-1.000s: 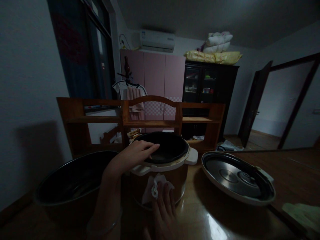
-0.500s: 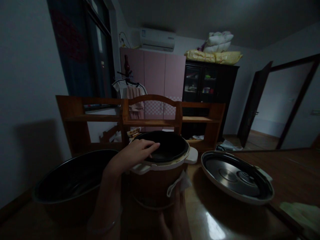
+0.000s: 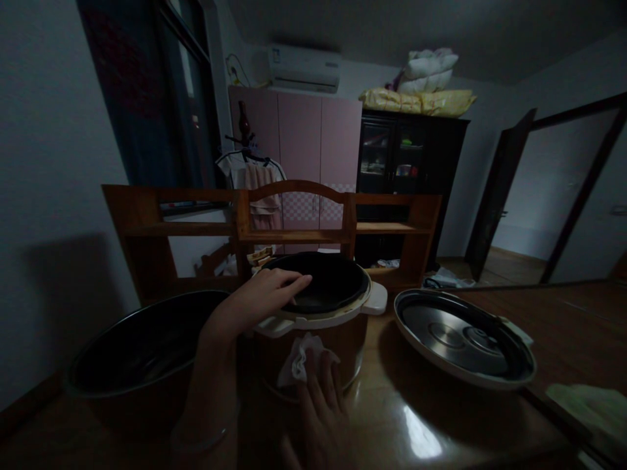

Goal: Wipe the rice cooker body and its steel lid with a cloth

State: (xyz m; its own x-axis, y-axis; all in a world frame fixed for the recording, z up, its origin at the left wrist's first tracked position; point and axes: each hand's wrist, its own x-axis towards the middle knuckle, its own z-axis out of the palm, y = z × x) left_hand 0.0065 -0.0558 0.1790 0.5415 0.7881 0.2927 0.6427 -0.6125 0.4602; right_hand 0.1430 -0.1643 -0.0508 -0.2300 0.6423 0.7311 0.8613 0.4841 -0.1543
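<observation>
An electric pressure cooker body (image 3: 355, 339), brown-sided with a cream rim, stands upright in front of me without its lid, its inside dark. My left hand (image 3: 259, 294) holds the left part of the rim, thumb and fingers reaching over into the opening. Low on the cooker's front, my right hand (image 3: 323, 401) presses a crumpled white tissue (image 3: 298, 359) against the wall. Its fingers lie over the tissue. To the right, the round lid (image 3: 448, 336) rests with its metal inner side up.
A large dark pot (image 3: 142, 343) stands left, beside my left forearm. Behind the cooker rises a wooden shelf rack (image 3: 294, 236). A pale green cloth or bag (image 3: 588, 408) lies at the right edge, and light glares off the wooden table (image 3: 382, 418).
My right hand has slid the tissue leftward across the cooker's front, from its right side to near the middle. The left hand stays on the rim. The view has tilted slightly.
</observation>
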